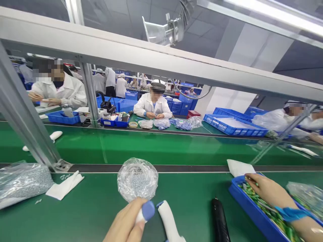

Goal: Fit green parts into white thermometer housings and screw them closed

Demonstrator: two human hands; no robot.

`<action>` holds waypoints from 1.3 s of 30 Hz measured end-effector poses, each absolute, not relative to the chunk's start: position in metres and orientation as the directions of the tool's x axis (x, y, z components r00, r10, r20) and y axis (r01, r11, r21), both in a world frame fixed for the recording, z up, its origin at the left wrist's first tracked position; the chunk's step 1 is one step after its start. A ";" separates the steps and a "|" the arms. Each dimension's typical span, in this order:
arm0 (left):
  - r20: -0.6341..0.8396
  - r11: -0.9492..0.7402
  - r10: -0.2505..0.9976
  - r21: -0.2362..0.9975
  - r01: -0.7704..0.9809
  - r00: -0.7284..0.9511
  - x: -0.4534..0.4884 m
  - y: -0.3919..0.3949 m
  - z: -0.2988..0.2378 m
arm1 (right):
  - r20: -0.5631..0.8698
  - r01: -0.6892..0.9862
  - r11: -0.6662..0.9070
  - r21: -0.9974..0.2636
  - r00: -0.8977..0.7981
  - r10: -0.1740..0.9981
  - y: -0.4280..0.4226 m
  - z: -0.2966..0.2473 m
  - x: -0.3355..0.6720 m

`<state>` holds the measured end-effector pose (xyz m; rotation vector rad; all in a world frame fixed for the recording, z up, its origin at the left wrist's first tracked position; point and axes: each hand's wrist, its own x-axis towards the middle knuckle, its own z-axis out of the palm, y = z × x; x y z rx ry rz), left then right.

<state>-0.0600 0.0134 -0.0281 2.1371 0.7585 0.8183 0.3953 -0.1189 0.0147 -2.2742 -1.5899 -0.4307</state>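
My left hand (126,223) is at the bottom centre, its fingers closed on a small white piece (139,217), with a blue finger cot (148,210) on the tip. A longer white plastic part (168,222) lies just to its right. Ahead of it sits a clear plastic bag of tiny metal parts (137,179). My right hand (267,191), with a blue band at the wrist, reaches into a blue tray (237,195) of small green parts (274,216). Its fingertips are pinched on one of them at the tray's far corner.
A black cylinder (220,220) lies between my hands. A white cloth (64,186) and a bag of grey parts (21,181) are at left, by a metal frame post (27,124). White paper (239,167) lies behind the tray. Co-workers sit across the green conveyor (156,146).
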 end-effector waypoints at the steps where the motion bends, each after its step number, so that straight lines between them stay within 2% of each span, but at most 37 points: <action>1: 0.289 -0.485 0.748 0.852 0.195 0.597 -0.057 0.014 -0.022 | 0.408 0.940 -0.309 -0.147 0.342 0.847 -0.111 0.024 0.383; 4: 0.211 -0.240 0.752 0.970 -0.038 0.624 -0.039 0.013 -0.006 | 0.357 0.928 -0.205 -0.310 0.314 0.880 -0.086 0.046 0.328; 6: 0.221 -0.109 0.695 0.973 -0.204 0.684 -0.023 0.012 -0.002 | 0.317 0.899 -0.079 -0.432 0.233 0.919 -0.072 0.055 0.282; 8: 0.242 0.001 0.653 0.947 -0.320 0.718 -0.011 0.012 -0.003 | 0.299 0.794 0.046 -0.606 0.174 0.938 -0.063 0.059 0.239; 10: 0.259 0.060 0.641 0.921 -0.384 0.722 -0.008 0.013 -0.007 | 0.328 0.728 0.157 -0.667 0.099 0.939 -0.057 0.061 0.204; 14: 0.261 0.125 0.657 0.887 -0.444 0.707 -0.021 0.013 -0.007 | 0.423 0.700 0.340 -0.629 -0.060 0.904 -0.044 0.066 0.154; 19: 0.280 0.254 0.610 0.817 -0.518 0.741 -0.030 0.016 0.001 | 0.403 0.631 0.458 -0.626 -0.242 0.883 -0.030 0.082 0.120; 24: 0.300 0.342 0.603 0.740 -0.579 0.739 -0.022 0.018 -0.009 | 0.451 0.649 0.512 -0.562 -0.278 0.848 -0.028 0.093 0.116; 27: 0.303 0.391 0.589 0.705 -0.592 0.749 -0.020 0.018 -0.013 | 0.433 0.652 0.533 -0.540 -0.328 0.840 -0.029 0.091 0.119; 33: 0.273 0.379 0.598 0.732 -0.566 0.754 -0.025 0.016 -0.010 | 0.404 0.654 0.532 -0.538 -0.354 0.844 -0.029 0.087 0.120; 37: 0.361 0.416 0.580 0.640 -0.646 0.730 -0.019 0.016 -0.013 | 0.478 0.611 0.569 -0.550 -0.328 0.815 -0.027 0.088 0.120; 39: 0.408 0.405 0.587 0.599 -0.691 0.699 -0.017 0.016 -0.014 | 0.468 0.607 0.579 -0.544 -0.354 0.810 -0.027 0.087 0.122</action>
